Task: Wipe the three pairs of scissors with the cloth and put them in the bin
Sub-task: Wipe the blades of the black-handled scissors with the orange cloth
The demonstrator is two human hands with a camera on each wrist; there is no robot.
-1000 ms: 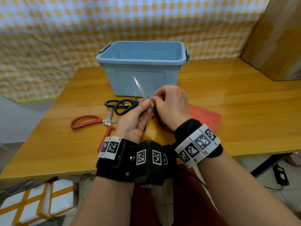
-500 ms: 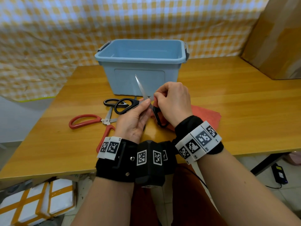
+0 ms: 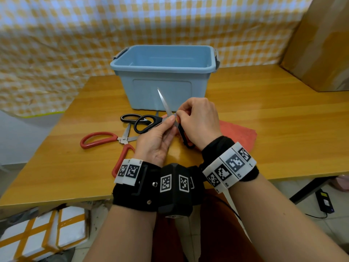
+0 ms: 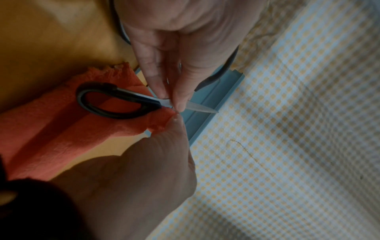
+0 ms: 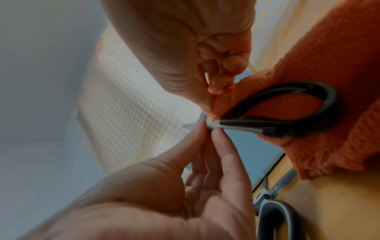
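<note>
I hold black-handled scissors (image 3: 164, 103) above the table, blade tip pointing up in front of the blue bin (image 3: 164, 72). My left hand (image 3: 172, 119) pinches them at the pivot (image 4: 164, 101). My right hand (image 3: 179, 115) pinches a corner of the orange cloth (image 3: 238, 133) against the blade's base (image 5: 213, 120). One black handle loop (image 4: 111, 102) hangs over the cloth. Red-handled scissors (image 3: 100, 138) lie open on the table to the left. Black scissors with white trim (image 3: 130, 117) lie beside the bin.
The wooden table (image 3: 273, 120) runs to the right, with a cardboard box (image 3: 321, 44) at its far right corner. A yellow checked cloth (image 3: 75, 35) hangs behind. Below the table's near edge are white boxes (image 3: 37, 233) and a power adapter (image 3: 324, 203) on the floor.
Both hands keep the same hold on scissors and cloth. They have shifted only slightly at the pivot, and the blade still points up.
</note>
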